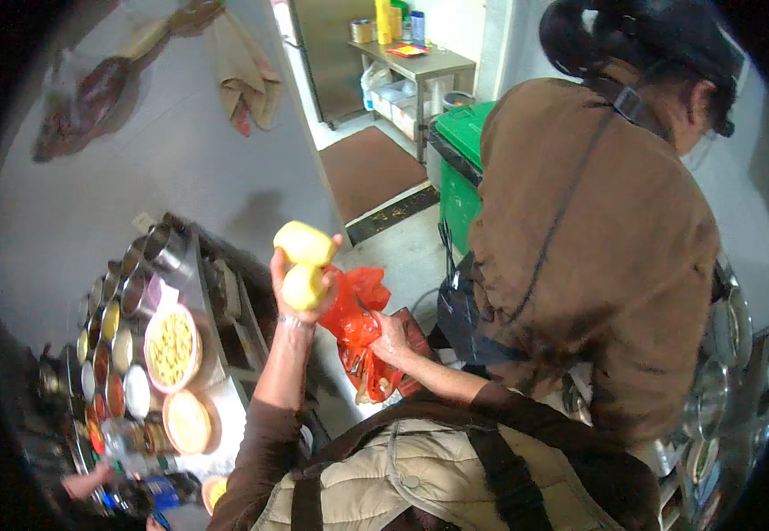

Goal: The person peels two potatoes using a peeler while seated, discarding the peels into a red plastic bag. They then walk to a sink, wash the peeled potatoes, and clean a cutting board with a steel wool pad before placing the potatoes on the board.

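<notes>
Two peeled pale-yellow potatoes lie in my left hand (324, 302), raised in front of me. The upper potato (304, 243) is blocky, and the lower potato (302, 287) looks rounder. To the right and lower, my right hand (392, 337) grips a crumpled red plastic bag (361, 285). A thin dark piece shows near those fingers, too blurred to name. The bag's lower part hangs down, with small pale bits showing there. My left hand overlaps the bag's upper left edge in the view.
A person in a brown top (597, 219) bends close at my right. Behind them stands a green wheeled bin (458, 192). At left, a counter (228, 411) bears a basket of pale cut pieces (173, 348), an orange-rimmed basket (186, 421), several metal containers and bottles. Another person's hand (89, 481) shows lower left.
</notes>
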Motion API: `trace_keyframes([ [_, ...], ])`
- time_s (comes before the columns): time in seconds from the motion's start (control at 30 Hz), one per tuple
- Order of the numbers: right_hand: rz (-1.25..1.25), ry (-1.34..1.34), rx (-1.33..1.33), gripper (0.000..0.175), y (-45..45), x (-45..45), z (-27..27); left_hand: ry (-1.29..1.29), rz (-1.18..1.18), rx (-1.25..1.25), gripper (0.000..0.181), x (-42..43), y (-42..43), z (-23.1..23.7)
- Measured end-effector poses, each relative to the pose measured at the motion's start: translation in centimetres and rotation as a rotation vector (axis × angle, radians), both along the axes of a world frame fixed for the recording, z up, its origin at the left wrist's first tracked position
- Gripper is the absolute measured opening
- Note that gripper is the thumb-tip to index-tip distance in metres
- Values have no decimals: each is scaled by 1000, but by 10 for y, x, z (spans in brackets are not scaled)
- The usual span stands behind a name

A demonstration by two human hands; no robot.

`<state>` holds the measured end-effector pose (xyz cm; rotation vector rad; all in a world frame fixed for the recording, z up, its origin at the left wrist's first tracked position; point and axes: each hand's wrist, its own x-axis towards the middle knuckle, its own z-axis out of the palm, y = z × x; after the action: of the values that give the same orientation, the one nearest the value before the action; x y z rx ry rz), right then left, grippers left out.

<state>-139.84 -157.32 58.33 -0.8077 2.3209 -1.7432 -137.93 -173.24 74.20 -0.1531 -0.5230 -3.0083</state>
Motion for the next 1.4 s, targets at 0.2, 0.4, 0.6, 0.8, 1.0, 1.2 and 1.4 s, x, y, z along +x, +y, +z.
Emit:
trace_keyframes([
  [0.2,-308,-162,3,28,-67,-57,33,-27,-206,17,63,-166,-44,-2],
  [0.4,-477,-299,-264,25,-95,-140,-9,-52,-259,-80,67,-295,-67,-26],
  [0.6,-472,-770,-1339,29,-77,-251,-58,-138,-376,-87,65,-421,-90,-42],
  [0.8,-910,-205,-232,26,-53,-294,-19,-175,-548,-129,66,-520,-139,-71],
  [1.0,-1057,-233,-460,34,-37,-319,-19,-146,-709,-98,66,-636,-146,-98],
  [1.2,-1348,-389,-499,45,-18,-377,-9,-129,-811,-30,59,-751,-129,-114],
  [1.4,-1338,-163,-349,39,-15,-435,-10,-319,-692,-41,56,-827,-116,-140],
])
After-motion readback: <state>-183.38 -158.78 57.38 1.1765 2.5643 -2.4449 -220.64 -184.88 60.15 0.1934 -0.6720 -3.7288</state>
